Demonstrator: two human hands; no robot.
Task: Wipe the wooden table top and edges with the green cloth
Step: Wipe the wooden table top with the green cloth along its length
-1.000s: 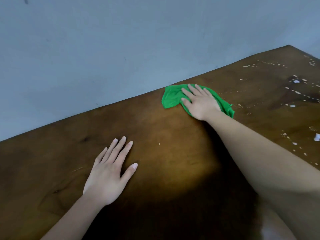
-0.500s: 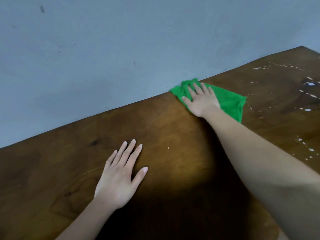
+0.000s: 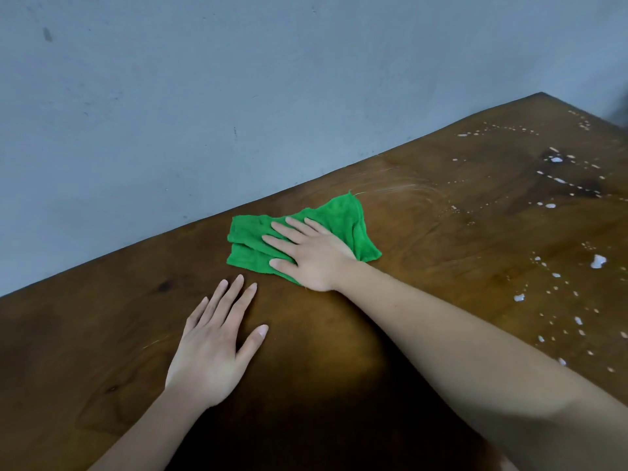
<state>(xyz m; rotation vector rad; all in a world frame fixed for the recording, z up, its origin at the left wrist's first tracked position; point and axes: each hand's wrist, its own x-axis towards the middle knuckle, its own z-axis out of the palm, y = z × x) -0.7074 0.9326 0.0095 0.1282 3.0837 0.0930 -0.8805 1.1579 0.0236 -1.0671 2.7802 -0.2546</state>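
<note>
A crumpled green cloth lies flat on the dark wooden table top, a short way in from the far edge. My right hand presses on the cloth palm down, fingers spread and pointing left. My left hand rests flat on the bare wood nearer to me, fingers apart, holding nothing; its fingertips stop just short of the cloth. A faint damp streak curves on the wood to the right of the cloth.
White droplets and splashes dot the right part of the table. A grey-blue wall stands right behind the table's far edge. The table's far right corner is in view.
My right hand has pulled the cloth back from the far edge toward me and to the left, leaving a damp streak. The left hand stays in place.
</note>
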